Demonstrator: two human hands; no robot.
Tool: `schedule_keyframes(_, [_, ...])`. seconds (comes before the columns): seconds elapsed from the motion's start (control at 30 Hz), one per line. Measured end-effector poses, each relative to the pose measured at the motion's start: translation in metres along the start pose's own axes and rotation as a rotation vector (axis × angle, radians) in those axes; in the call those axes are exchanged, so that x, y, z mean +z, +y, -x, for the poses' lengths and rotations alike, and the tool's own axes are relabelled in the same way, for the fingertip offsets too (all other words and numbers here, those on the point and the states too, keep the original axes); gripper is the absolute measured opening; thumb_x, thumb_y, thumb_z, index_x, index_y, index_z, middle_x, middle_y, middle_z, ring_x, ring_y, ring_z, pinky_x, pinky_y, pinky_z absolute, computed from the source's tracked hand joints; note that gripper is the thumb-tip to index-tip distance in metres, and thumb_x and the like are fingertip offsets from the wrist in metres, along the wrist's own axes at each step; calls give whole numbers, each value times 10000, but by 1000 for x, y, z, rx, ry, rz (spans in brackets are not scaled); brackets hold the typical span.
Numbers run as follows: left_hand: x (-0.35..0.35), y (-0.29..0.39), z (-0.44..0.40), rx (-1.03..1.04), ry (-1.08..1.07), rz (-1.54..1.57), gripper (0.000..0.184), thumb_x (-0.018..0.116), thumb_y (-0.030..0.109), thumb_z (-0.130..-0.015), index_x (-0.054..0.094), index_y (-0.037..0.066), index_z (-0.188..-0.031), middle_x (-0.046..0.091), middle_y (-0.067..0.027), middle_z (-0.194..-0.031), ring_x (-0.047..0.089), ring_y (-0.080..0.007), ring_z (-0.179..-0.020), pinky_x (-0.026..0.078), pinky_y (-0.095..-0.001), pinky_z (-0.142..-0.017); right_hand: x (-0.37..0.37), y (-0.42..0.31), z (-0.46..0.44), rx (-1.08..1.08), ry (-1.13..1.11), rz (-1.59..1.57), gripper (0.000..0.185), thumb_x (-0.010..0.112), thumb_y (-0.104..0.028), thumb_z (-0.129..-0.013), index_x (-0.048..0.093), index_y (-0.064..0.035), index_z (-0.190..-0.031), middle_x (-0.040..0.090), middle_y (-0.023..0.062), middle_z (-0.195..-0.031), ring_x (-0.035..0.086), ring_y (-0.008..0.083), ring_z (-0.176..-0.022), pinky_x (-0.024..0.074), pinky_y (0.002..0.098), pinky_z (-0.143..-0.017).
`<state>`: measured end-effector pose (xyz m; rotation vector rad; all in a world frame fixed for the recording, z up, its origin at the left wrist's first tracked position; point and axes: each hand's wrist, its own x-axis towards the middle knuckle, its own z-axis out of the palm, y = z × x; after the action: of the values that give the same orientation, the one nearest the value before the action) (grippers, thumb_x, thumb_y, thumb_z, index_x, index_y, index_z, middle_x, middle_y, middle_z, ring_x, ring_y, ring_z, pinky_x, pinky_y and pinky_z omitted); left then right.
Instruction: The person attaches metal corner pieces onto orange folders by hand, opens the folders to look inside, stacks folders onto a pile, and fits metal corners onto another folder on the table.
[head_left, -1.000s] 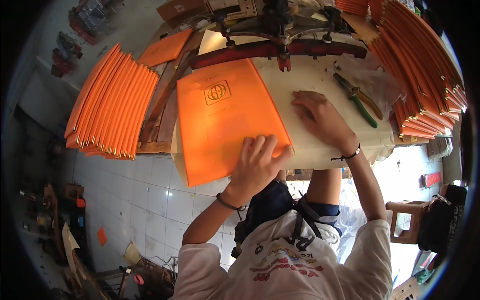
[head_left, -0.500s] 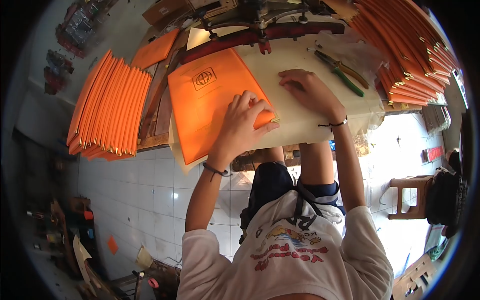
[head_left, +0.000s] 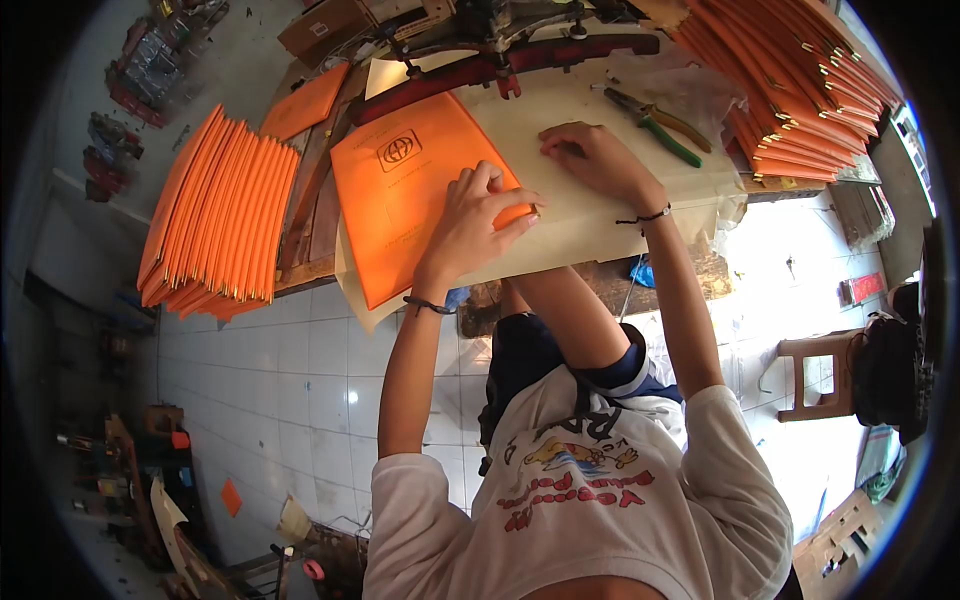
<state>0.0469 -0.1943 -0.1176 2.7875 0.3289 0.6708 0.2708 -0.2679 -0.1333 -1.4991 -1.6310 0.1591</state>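
An orange folder [head_left: 400, 200] with a dark printed emblem lies on a cream sheet [head_left: 590, 215] on the workbench. My left hand [head_left: 475, 220] rests over its lower right part, with thumb and fingers bent around the metal-tipped corner. To the right, my right hand [head_left: 595, 160] lies on the cream sheet with its fingers curled loosely. Its fingertips are partly hidden, and nothing shows in it. Pliers [head_left: 655, 125] with green and yellow handles lie beyond my right hand.
A red metal bar [head_left: 500, 72] of a press spans the back of the bench. Orange folders are stacked at the left [head_left: 220, 215] and the right [head_left: 790, 90]. Another orange piece [head_left: 306, 102] lies at the back left. A brown stool [head_left: 818, 375] stands at the right.
The view has shifted, so the bench sits higher and further left. My left hand has moved from the folder's lower edge to its corner, its thumb and fingers now around it.
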Motion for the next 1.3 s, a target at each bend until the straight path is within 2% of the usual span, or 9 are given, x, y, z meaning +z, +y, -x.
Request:
schedule_keyframes(0.07, [0,-1,0,-9,-13,11,185,670,276,-796,681,188,-958,417,-69,-910,441,-235,-897,370,-376,-842,2,1,0,-14,31,-20,201,524,-60,-809,652,12,-947,676,154,-885,647,308,-843,500,356,-775])
schedule_keyframes(0.37, [4,-3,1,-61,-4,34,165,673,261,-794,676,170,-932,419,-44,-917,447,-213,-936,343,-374,-867,6,0,5,-56,58,34,187,541,-73,-806,660,2,-929,675,149,-916,642,315,-843,499,363,-772])
schedule_keyframes(0.47, [4,-4,1,-57,-11,31,167,667,275,-797,675,179,-935,434,-56,-927,453,-227,-939,358,-378,-853,6,1,5,3,-7,97,159,570,-72,-848,643,21,-953,662,130,-1065,651,275,-928,503,339,-810])
schedule_keyframes(0.67, [8,-10,6,-21,22,56,201,681,269,-803,698,165,-975,412,-31,-876,447,-193,-907,343,-342,-870,7,1,5,-2,0,84,163,574,-90,-854,647,15,-956,652,126,-1102,645,264,-942,496,333,-826])
schedule_keyframes(0.87, [5,-7,5,-8,46,46,205,690,292,-799,711,167,-960,413,-37,-874,446,-202,-888,356,-342,-863,8,5,3,-25,-11,81,175,572,-102,-866,647,16,-971,652,125,-1099,645,246,-945,494,322,-825])
schedule_keyframes(0.97, [7,-10,4,0,56,53,198,689,286,-798,713,167,-954,415,-40,-877,446,-206,-885,361,-340,-857,10,3,3,-8,31,29,197,565,-99,-827,657,4,-968,683,129,-956,655,284,-899,502,338,-805])
schedule_keyframes(1.07, [11,-12,4,9,62,42,190,687,277,-794,715,170,-949,418,-41,-880,445,-209,-882,365,-341,-854,11,-1,4,47,34,1,202,569,-107,-835,654,3,-982,683,130,-950,658,273,-887,502,328,-796])
schedule_keyframes(1.17, [8,-13,3,5,74,59,179,681,271,-789,716,189,-944,422,-42,-881,445,-212,-882,371,-351,-851,6,-6,1,99,-23,54,196,587,-111,-876,643,21,-1009,662,117,-1077,650,216,-913,497,307,-814])
schedule_keyframes(1.3, [7,-10,4,-10,61,56,175,677,273,-773,715,209,-931,423,-46,-884,447,-215,-883,378,-360,-841,8,1,2,55,2,52,200,582,-119,-874,646,14,-1010,674,119,-1012,654,218,-884,500,312,-799])
